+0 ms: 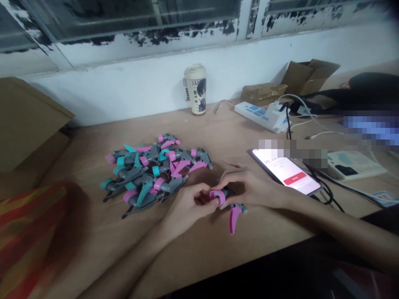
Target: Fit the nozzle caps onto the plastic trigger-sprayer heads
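Between my two hands is a grey trigger spray head with a pink trigger (234,219) and a pink screw collar (218,197). My left hand (190,204) pinches the collar from the left, thumb and fingertips at its rim. From the other side, my right hand (246,189) wraps its fingers around the grey body, which is mostly hidden behind them. The pink trigger hangs below the right hand, pointing toward me. Left of the hands lies a pile of several grey spray heads (156,174) with pink or teal collars and triggers.
A phone (286,171) with a lit timer screen lies right of my hands. Behind stand a coffee cup (198,91), a white power strip (262,116) with cables and cardboard boxes (302,79). A large carton (28,124) and red-yellow material (34,236) occupy the left side.
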A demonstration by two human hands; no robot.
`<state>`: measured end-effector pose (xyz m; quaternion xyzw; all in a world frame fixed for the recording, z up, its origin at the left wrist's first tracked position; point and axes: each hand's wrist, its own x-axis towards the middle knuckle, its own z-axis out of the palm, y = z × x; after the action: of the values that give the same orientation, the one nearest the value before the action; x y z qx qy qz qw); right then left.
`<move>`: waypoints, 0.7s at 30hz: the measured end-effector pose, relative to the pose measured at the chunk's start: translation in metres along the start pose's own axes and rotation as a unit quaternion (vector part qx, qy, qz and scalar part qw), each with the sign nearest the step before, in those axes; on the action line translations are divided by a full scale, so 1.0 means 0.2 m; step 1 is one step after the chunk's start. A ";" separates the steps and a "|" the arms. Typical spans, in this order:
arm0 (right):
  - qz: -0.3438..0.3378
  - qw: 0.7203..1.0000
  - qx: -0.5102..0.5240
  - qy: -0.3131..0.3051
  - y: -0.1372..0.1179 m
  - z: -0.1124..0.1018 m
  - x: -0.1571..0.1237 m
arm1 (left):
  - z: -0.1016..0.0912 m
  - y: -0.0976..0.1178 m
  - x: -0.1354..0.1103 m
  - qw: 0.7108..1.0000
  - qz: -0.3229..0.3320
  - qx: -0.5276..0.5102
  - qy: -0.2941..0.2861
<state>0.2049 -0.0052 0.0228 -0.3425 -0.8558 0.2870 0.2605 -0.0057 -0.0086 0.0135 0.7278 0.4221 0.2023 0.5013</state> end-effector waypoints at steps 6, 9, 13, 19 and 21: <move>-0.026 1.000 -0.002 0.017 0.02 0.05 0.01 | -0.06 0.02 0.01 0.998 -0.037 0.027 -0.043; -0.031 0.999 0.011 0.031 0.04 0.08 0.01 | -0.07 0.01 0.01 0.997 -0.047 0.021 -0.061; -0.025 0.997 0.051 0.060 0.06 0.11 -0.01 | -0.07 -0.01 0.02 0.997 -0.036 0.036 -0.056; -0.016 0.996 0.047 0.074 0.05 0.13 -0.01 | -0.05 0.01 0.02 0.994 -0.007 0.100 -0.035; -0.013 0.996 0.037 0.077 0.05 0.13 -0.01 | -0.05 0.01 0.02 0.994 -0.004 0.106 -0.035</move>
<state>0.1940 -0.0100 -0.0020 -0.3427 -0.8262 0.2884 0.3417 -0.0106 -0.0003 0.0195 0.7819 0.4261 0.1293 0.4364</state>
